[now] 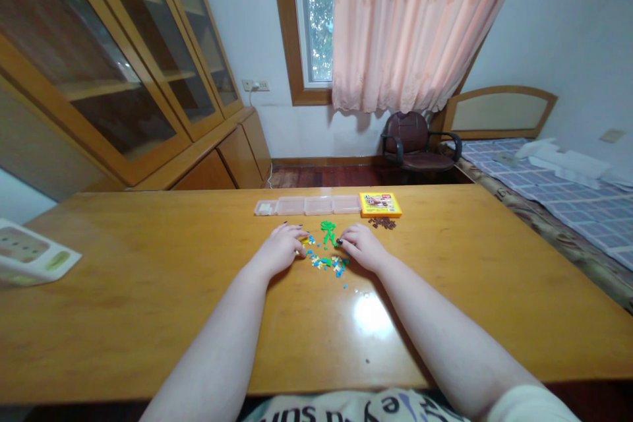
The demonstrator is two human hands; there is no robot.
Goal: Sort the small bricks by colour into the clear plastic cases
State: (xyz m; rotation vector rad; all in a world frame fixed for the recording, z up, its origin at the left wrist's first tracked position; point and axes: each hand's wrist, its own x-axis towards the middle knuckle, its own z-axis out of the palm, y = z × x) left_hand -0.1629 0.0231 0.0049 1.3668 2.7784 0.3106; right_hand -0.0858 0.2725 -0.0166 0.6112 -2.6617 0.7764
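Observation:
A scatter of tiny blue, yellow and green pieces (326, 262) lies on the wooden table (148, 290) between my hands. A small green assembled shape (328, 231) sits just beyond the scatter. My left hand (280, 249) rests palm down at the left of the pieces, fingers curled toward them, and what its fingertips hold is too small to make out. My right hand (361, 246) rests at the right, its fingertips pinched beside the green shape.
A clear compartment box (306, 205) and a yellow box (380, 204) stand beyond the pieces, with a small brown pile (383, 223) near the yellow box. A white package (30, 254) lies at the table's left edge. A chair (413, 145) and bed (568, 198) stand beyond the table.

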